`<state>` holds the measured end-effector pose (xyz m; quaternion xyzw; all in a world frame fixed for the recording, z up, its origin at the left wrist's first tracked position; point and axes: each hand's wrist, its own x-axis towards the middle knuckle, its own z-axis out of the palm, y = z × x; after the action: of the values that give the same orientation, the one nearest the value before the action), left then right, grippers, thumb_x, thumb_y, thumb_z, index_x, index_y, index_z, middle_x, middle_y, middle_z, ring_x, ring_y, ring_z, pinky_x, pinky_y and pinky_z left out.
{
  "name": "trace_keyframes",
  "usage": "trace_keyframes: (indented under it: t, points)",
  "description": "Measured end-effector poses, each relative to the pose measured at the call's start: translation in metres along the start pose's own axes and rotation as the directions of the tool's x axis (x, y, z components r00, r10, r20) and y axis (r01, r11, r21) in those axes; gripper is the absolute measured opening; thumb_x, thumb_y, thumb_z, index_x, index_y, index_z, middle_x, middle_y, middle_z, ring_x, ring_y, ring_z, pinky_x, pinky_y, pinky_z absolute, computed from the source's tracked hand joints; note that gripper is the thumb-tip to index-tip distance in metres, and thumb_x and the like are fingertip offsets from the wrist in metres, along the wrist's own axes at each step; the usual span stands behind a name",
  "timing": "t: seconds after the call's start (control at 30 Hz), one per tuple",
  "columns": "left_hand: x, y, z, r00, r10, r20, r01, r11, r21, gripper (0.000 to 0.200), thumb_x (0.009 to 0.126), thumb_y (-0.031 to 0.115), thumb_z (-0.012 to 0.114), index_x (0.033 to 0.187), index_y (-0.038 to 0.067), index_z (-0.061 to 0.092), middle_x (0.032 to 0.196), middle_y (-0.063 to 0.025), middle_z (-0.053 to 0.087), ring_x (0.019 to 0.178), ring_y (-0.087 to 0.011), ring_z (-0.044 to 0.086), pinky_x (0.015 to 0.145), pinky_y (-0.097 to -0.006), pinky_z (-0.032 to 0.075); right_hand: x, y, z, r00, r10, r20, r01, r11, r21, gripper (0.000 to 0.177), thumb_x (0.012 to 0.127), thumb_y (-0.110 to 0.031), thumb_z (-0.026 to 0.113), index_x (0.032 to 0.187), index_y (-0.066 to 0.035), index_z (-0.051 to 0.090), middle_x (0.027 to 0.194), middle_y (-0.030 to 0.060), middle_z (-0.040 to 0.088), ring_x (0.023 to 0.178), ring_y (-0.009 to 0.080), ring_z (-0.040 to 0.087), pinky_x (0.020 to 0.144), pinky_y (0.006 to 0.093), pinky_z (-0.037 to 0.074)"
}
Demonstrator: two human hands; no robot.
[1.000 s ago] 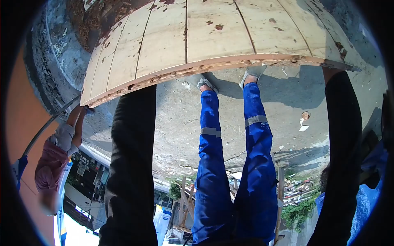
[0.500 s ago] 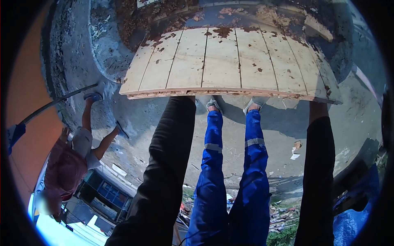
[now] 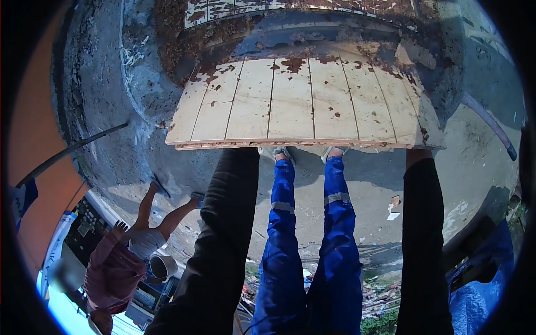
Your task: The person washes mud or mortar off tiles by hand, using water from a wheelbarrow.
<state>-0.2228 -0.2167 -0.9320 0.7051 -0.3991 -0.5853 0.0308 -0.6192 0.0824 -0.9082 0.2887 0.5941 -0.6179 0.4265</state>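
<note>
A cream wooden panel point(image 3: 290, 103) with grooved boards and reddish-brown flakes stretches across in front of me, its rough near edge toward my body. Beneath that edge on the left goes my left arm's black sleeve point(image 3: 231, 201); my left hand is hidden under the board. At the right end, a little of my right hand point(image 3: 419, 154) near the wrist shows below the edge, with the fingers out of sight. Both hands support the panel from below, above the ground. My feet in light shoes are partly covered by it.
Beyond the panel lies another flaking white panel point(image 3: 301, 6) among brown debris. On the left, a person in a maroon shirt point(image 3: 114, 268) is near a white bucket point(image 3: 163, 268). A dark pole point(image 3: 72, 148) juts in at left; a pipe point(image 3: 491, 123) lies at right.
The held panel sits lower and slightly further left in view, so more of the flaking panel beyond it shows. The other person has moved right in view, and a bucket has appeared beside them.
</note>
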Motion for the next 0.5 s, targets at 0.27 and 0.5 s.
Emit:
trace_keyframes:
  t: [0.27,0.5]
  points:
    - [-0.007,-0.017,-0.001,0.999,-0.034,0.030,0.041,0.952,-0.303,0.074,0.091,0.060,0.062,0.144,0.009,0.050,0.125,-0.0154,0.067,0.104,-0.0312,0.069,0.090,-0.0450,0.052,-0.036,0.027,0.008,0.999,0.031,0.030,-0.033,0.997,0.074,0.047,0.101,-0.037,0.053,0.139,-0.008,0.048,0.127,0.0163,0.063,0.108,0.0311,0.068,0.091,0.0463,0.059]
    - [-0.155,-0.023,-0.056,0.893,-0.014,0.450,-0.225,0.852,0.473,0.044,0.097,0.026,0.064,0.136,0.008,0.056,0.118,-0.0095,0.071,0.093,-0.0211,0.071,0.070,-0.0327,0.055,-0.193,0.078,-0.062,0.966,0.159,-0.205,-0.222,0.916,-0.334,0.042,0.100,-0.028,0.057,0.136,-0.008,0.048,0.121,0.0192,0.065,0.082,0.0345,0.074,0.068,0.0411,0.062]
